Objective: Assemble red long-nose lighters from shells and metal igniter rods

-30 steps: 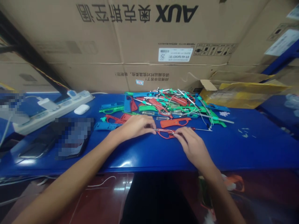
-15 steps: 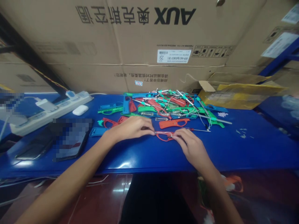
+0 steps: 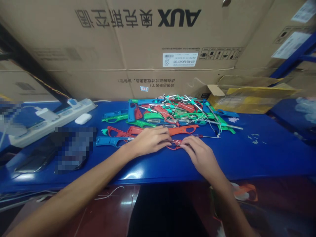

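A red plastic lighter handle shell (image 3: pixel 174 148) with thin white wires lying in it is between my hands, just above the blue table. My left hand (image 3: pixel 153 140) is closed over its left part and hides most of that end. The fingertips of my right hand (image 3: pixel 197 148) pinch its right end by the wires. Just behind lies an orange handle shell (image 3: pixel 184 130), with a thin screwdriver (image 3: pixel 209 137) to its right. A blue handle shell (image 3: pixel 107 141) and a red one (image 3: pixel 116 131) lie left of my left hand.
Behind my hands is a pile of coloured shells, metal tubes and wires (image 3: pixel 177 110). A power strip (image 3: pixel 59 120), white earphone case (image 3: pixel 83 118) and dark phones (image 3: pixel 74 151) are on the left. Small pale pieces (image 3: pixel 254 139) and an opened carton (image 3: pixel 247 98) are right.
My left hand has slid right along the red shell, closer to my right hand, and now covers more of it. My right hand keeps its pinch. The view has shifted slightly.
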Motion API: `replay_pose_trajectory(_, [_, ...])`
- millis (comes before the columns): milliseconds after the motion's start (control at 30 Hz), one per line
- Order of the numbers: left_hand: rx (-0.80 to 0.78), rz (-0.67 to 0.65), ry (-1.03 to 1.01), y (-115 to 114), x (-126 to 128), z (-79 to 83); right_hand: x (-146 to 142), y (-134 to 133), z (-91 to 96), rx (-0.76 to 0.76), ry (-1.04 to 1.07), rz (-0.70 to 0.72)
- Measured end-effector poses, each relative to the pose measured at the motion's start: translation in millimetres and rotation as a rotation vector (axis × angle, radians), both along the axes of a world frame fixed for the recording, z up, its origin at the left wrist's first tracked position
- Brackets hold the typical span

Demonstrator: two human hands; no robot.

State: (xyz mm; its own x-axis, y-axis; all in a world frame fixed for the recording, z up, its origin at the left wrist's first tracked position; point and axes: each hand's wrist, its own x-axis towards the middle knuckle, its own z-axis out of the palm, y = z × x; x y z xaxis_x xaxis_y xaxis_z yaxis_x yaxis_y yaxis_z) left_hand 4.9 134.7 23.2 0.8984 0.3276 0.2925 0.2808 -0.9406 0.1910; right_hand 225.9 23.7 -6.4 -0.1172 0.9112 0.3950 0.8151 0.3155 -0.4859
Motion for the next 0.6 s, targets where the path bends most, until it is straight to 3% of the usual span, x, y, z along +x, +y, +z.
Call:
replay_pose_trajectory(233, [0.118, 0.031, -0.010, -0.2, 2.6, -2.7, 0.3, -0.5, -2.7, 0.020, 0.008, -0.011])
replay_pose_trajectory(433, [-0.058, 0.078, -0.029, 0.0, 1.3, -1.4, 0.8, -1.0, -4.8, 0.052, -0.016, -0.014])
replay_pose_trajectory(600, [-0.191, 0.108, -0.096, 3.5, -1.5, 1.4, -0.7, -3.0, -6.1, 0.170, -0.099, -0.040])
